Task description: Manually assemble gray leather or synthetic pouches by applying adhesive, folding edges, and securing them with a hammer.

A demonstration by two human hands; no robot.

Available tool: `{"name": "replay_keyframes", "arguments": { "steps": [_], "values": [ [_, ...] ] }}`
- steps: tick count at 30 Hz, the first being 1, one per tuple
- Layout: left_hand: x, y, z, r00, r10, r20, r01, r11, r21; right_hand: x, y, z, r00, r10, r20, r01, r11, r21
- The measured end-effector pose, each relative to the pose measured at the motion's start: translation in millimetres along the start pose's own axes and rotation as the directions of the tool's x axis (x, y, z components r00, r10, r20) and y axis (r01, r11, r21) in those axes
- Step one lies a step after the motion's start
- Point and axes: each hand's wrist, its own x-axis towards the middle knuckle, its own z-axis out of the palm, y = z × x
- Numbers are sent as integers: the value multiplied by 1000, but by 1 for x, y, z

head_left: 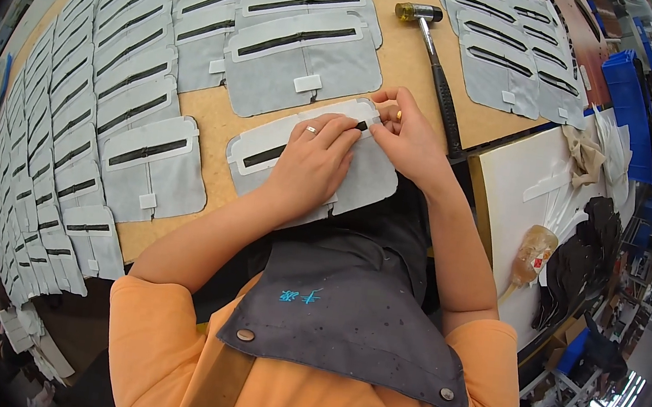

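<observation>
A grey fabric panel lies at the near edge of the table, with a pale border around a black zipper-like strip. My left hand rests palm down across its middle, fingers extended and fingertips pressing beside the strip's right end. At the panel's upper right corner, my right hand is closed, thumb and forefinger pinching the edge by the strip's end. My left hand hides the middle of the strip. Just beyond lies another grey panel with a white tab, overlapping one more.
Overlapping rows of similar panels cover the left of the wooden table; more panels lie far right. A hammer lies right of my work. On a white side surface are a bottle and black material.
</observation>
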Motion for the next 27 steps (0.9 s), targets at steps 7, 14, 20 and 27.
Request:
{"name": "replay_keyframes", "arguments": {
  "steps": [7,14,20,27],
  "values": [
    [-1,1,-4,998,-33,49,35,999,-22,3,-19,-2,935,316,159,-351,883,310],
    [3,3,-9,992,-71,106,75,997,-36,-34,5,6,954,-194,-229,128,953,-274],
    [3,3,-9,989,-69,133,69,998,8,-45,28,10,883,-422,-204,273,817,-509],
    [3,6,-9,981,-65,181,53,996,73,-47,36,12,857,-466,-219,297,795,-529]
  ]
}}
